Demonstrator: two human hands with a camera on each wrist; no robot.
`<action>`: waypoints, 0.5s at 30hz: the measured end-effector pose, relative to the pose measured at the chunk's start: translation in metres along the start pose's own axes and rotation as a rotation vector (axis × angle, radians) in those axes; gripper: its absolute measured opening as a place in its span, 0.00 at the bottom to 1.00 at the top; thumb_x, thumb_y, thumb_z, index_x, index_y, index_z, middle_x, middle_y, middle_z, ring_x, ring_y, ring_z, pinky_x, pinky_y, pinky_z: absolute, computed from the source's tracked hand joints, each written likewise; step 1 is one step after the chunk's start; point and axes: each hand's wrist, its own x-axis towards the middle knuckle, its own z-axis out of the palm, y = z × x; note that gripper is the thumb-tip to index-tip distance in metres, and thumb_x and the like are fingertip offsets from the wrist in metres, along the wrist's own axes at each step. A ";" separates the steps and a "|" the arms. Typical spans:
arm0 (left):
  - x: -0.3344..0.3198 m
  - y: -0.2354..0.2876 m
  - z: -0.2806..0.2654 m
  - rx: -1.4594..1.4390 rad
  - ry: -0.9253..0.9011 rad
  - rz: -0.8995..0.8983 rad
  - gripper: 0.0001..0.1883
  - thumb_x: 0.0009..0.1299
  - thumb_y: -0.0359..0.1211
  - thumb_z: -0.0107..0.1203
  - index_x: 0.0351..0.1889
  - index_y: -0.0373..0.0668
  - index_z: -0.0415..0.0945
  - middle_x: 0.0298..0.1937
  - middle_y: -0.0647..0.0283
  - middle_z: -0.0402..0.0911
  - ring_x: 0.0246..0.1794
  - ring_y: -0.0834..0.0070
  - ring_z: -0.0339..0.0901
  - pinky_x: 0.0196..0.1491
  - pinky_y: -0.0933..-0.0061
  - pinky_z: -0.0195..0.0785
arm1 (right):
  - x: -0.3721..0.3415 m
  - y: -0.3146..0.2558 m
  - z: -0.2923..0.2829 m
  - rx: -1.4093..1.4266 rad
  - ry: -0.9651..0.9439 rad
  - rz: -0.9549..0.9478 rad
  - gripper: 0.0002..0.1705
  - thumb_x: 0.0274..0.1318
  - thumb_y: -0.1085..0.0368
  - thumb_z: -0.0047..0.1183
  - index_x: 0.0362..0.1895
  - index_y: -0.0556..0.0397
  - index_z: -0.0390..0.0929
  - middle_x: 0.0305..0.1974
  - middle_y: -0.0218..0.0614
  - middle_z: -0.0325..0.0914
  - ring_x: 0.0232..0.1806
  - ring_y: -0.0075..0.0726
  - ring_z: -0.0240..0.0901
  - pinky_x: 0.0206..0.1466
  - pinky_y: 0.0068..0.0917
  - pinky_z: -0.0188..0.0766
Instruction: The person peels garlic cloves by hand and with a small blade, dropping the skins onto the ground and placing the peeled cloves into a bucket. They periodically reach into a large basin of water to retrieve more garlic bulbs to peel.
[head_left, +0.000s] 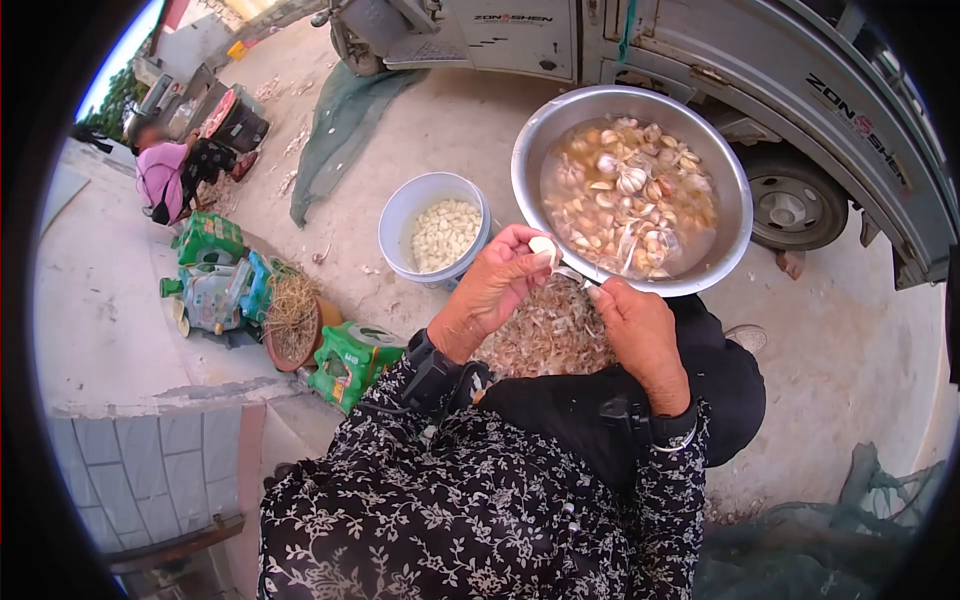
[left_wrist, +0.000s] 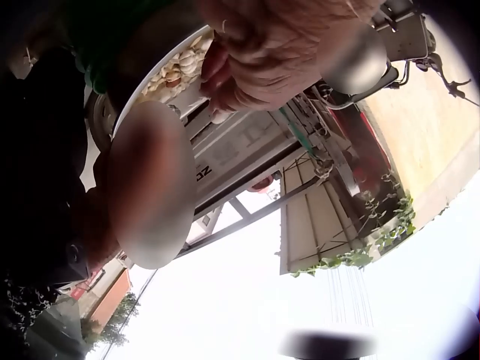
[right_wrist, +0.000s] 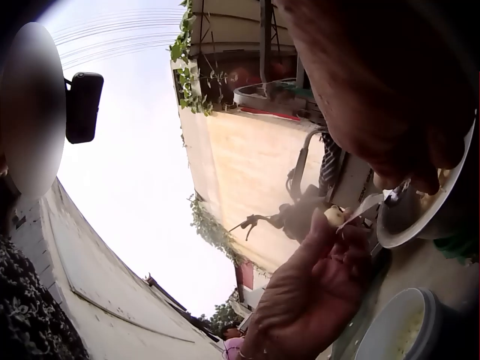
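Observation:
My left hand (head_left: 497,290) pinches a pale garlic clove (head_left: 543,247) between thumb and fingers, above the near left rim of a metal basin. In my right hand (head_left: 640,330) is a small knife (head_left: 570,273), its blade reaching toward the clove. From the right wrist view, the clove (right_wrist: 335,217) sits at the left fingertips (right_wrist: 321,225) with the blade (right_wrist: 365,205) close beside it. The basin (head_left: 524,180) holds garlic bulbs and loose cloves (head_left: 630,185) in cloudy water. To its left stands a white bucket (head_left: 393,252) with peeled cloves (head_left: 443,235) inside.
Garlic skins (head_left: 545,335) lie heaped below the hands. A grey truck (head_left: 680,60) stands behind the basin. Green bottle packs (head_left: 350,360) and a brown pot (head_left: 325,318) of straw sit at left. Farther back, a person in pink (head_left: 165,170) sits low near dark tubs.

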 end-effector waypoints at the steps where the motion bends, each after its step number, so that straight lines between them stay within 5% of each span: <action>1: 0.002 -0.001 -0.003 -0.200 -0.026 -0.085 0.16 0.63 0.28 0.61 0.47 0.40 0.69 0.43 0.62 0.77 0.40 0.78 0.74 0.44 0.79 0.69 | 0.000 -0.001 0.000 -0.001 0.000 0.000 0.16 0.62 0.54 0.45 0.33 0.53 0.75 0.26 0.47 0.78 0.31 0.56 0.76 0.34 0.50 0.70; 15: 0.000 -0.012 0.013 -0.090 0.035 -0.022 0.14 0.65 0.30 0.60 0.46 0.40 0.71 0.42 0.64 0.77 0.39 0.79 0.73 0.45 0.78 0.68 | 0.003 -0.011 0.005 0.065 0.142 -0.123 0.12 0.61 0.56 0.49 0.36 0.50 0.73 0.24 0.44 0.77 0.27 0.55 0.75 0.31 0.47 0.69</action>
